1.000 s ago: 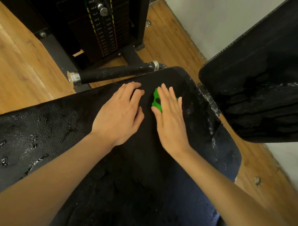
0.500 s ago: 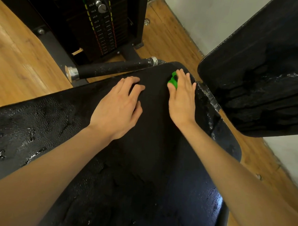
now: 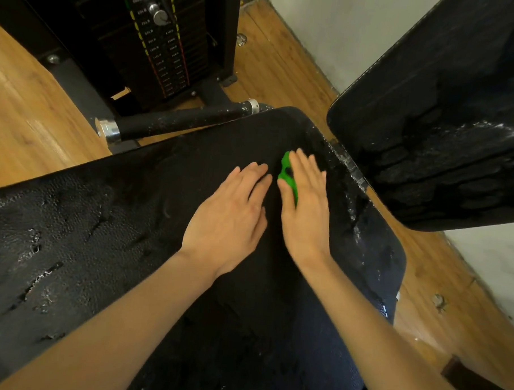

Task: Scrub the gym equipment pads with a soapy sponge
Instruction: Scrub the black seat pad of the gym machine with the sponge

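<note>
A wet black seat pad (image 3: 108, 206) fills the middle of the view, beaded with water and suds. My right hand (image 3: 307, 206) lies flat on its far right part, pressing a green sponge (image 3: 286, 173) that shows only past my thumb and fingers. My left hand (image 3: 234, 217) rests palm down on the pad right beside it, fingers spread, holding nothing. A second black pad (image 3: 447, 120), the tilted backrest, rises at the right with white foam streaks on it.
A black foam-covered bar with chrome end caps (image 3: 176, 122) runs just beyond the seat pad. Behind it stands the weight stack (image 3: 159, 43) in its black frame. Wooden floor (image 3: 32, 117) lies left and right, and a pale wall (image 3: 330, 30) at the top right.
My right hand slid the sponge out to the pad's far right corner, then back toward me and beside the left hand. The left hand stayed planted on the pad.
</note>
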A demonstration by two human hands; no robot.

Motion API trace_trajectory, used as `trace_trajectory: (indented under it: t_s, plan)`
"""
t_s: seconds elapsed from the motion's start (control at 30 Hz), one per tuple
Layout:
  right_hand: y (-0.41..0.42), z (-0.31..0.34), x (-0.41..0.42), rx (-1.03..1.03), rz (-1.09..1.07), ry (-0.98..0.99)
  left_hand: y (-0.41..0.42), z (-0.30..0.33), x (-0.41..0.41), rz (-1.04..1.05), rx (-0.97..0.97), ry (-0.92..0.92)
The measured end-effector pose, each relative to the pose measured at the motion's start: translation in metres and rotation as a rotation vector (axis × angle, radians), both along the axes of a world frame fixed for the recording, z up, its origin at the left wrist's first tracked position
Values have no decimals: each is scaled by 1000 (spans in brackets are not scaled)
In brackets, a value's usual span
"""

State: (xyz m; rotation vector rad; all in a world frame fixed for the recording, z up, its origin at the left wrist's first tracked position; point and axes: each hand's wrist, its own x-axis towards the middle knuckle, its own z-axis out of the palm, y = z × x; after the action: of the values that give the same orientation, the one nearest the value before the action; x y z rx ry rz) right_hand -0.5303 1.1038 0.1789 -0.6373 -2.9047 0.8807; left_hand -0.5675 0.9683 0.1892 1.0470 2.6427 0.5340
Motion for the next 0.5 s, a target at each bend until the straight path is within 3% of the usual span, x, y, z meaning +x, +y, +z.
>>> trace_trajectory:
  t_s: [0.13, 0.27, 0.43, 0.5]
  plan:
    - [11, 0, 13, 60, 90, -28, -1, -1, 0, -5, -2, 2]
    - [22, -12, -23, 75, -121, -50, 1, -2, -1, -6, -12, -6]
    - [-12, 9, 47, 52, 112, -65, -1, -1, -2, -10, -17, -19]
    - [5, 0, 31, 96, 97, -56, 0, -1, -2, -8, -25, -11]
